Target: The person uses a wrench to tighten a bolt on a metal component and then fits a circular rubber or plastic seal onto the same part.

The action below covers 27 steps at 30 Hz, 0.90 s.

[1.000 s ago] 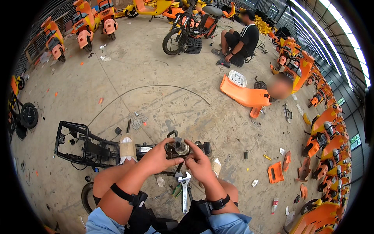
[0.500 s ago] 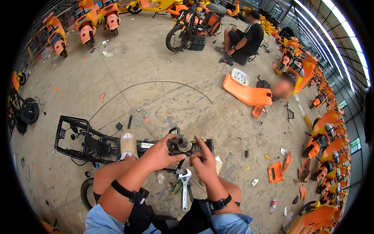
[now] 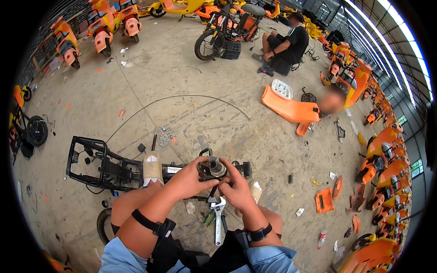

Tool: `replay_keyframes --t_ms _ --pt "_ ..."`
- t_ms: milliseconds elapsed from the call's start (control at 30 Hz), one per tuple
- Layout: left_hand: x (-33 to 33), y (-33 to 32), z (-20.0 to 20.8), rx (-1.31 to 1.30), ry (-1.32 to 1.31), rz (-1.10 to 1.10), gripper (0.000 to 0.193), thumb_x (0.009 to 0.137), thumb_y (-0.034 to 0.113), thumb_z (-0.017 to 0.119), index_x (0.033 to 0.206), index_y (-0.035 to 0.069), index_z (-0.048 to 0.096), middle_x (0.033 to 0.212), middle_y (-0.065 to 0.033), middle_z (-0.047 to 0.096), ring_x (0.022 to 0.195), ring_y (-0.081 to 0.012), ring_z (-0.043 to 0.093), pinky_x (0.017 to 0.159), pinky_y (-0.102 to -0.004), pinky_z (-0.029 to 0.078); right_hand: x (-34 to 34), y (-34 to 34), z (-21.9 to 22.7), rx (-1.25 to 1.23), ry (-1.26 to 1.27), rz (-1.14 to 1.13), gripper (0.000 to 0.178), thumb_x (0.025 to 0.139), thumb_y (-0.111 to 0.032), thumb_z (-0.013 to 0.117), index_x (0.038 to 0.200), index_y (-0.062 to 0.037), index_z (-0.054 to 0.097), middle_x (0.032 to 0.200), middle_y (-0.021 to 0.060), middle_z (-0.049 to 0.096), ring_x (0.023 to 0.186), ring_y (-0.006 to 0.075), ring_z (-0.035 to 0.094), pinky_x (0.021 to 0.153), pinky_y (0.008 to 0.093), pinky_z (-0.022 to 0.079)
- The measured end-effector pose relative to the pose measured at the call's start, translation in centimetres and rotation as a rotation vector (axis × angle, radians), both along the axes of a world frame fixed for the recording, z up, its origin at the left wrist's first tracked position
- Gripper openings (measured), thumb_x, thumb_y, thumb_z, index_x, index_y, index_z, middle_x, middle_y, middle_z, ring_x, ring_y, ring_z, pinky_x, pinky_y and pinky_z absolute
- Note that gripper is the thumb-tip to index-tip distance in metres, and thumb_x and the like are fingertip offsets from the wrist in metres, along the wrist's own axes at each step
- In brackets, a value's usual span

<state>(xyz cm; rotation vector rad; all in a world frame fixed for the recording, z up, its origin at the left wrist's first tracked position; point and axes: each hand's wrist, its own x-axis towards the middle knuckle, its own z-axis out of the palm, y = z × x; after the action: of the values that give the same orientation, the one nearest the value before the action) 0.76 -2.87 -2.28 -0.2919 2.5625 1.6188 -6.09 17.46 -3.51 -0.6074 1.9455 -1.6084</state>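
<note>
A wide concrete floor [image 3: 159, 68] is covered with scattered scraps, and its right side is lined by a long row of orange-and-yellow scooters [image 3: 390, 175]. At the far side, a black-and-orange bike [image 3: 243, 23] is parked next to a co-worker [image 3: 296, 43], who is seated low in dark clothes. In front of the wearer, a stripped black frame [image 3: 120, 173] is laid across the floor from left to right, overlapped in view by the left shoe [image 3: 152, 166]. Beyond it, to the right, a curved orange panel [image 3: 289, 109] is left lying, and a thin cable [image 3: 182, 96] is arched over the bare concrete.

The left hand [image 3: 191, 178] is curled in a narrow grip about a ringed metal fitting, its thumb and fingers set on the near and far sides. By the right hand [image 3: 237, 187] the same part is pinched from the opposite side, index finger and thumb bent around the rim. A white tray [image 3: 276, 83] is placed against the panel's far edge. Just below the hands an adjustable wrench [image 3: 218, 226] is seen (whether it is propped or lying flat cannot be told). The metal fitting [image 3: 217, 168] itself is held between both hands, toward the frame's right end. Close to the wrench, green-handled pliers [image 3: 210, 219] are partly shown.
</note>
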Motion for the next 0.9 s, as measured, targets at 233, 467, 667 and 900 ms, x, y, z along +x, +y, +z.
replay_keyframes --t_ms 233,467,667,900 --pt "-0.1 0.2 -0.2 -0.040 0.013 -0.002 0.086 0.080 0.048 0.087 0.143 0.005 0.048 0.117 -0.0196 0.074 0.107 -0.0305 0.073 0.091 -0.0388 0.057 2.3 0.8 -2.1 -0.097 0.037 -0.095 0.077 0.094 0.000 0.057 0.165 -0.0083 0.029 0.072 0.0000 0.064 0.067 0.0073 0.060 0.067 0.0263 0.051" --pt "-0.2 0.2 -0.5 -0.012 0.042 0.006 0.086 0.081 0.048 0.087 0.144 0.006 0.047 0.116 -0.0190 0.074 0.104 -0.0311 0.074 0.090 -0.0395 0.057 2.9 1.2 -2.8 -0.081 0.136 -0.077 0.079 0.094 -0.001 0.058 0.166 -0.0078 0.026 0.075 0.0062 0.069 0.071 0.0096 0.065 0.069 0.0282 0.053" --pt "-0.2 0.1 -0.8 -0.057 -0.020 0.017 0.084 0.082 0.046 0.086 0.145 0.006 0.048 0.116 -0.0189 0.074 0.109 -0.0325 0.072 0.093 -0.0397 0.056 0.4 -0.5 0.1 -0.057 -0.094 0.005 0.077 0.093 0.003 0.056 0.164 -0.0078 0.029 0.077 0.0087 0.072 0.072 0.0129 0.069 0.067 0.0308 0.053" --pt "-0.1 -0.4 -2.0 -0.086 0.043 -0.031 0.086 0.081 0.051 0.085 0.145 0.008 0.049 0.107 -0.0166 0.076 0.099 -0.0303 0.075 0.086 -0.0387 0.057 0.1 0.1 0.0 -0.039 -0.049 0.008 0.075 0.091 0.005 0.055 0.162 -0.0081 0.034 0.075 0.0072 0.070 0.072 0.0126 0.068 0.066 0.0307 0.053"
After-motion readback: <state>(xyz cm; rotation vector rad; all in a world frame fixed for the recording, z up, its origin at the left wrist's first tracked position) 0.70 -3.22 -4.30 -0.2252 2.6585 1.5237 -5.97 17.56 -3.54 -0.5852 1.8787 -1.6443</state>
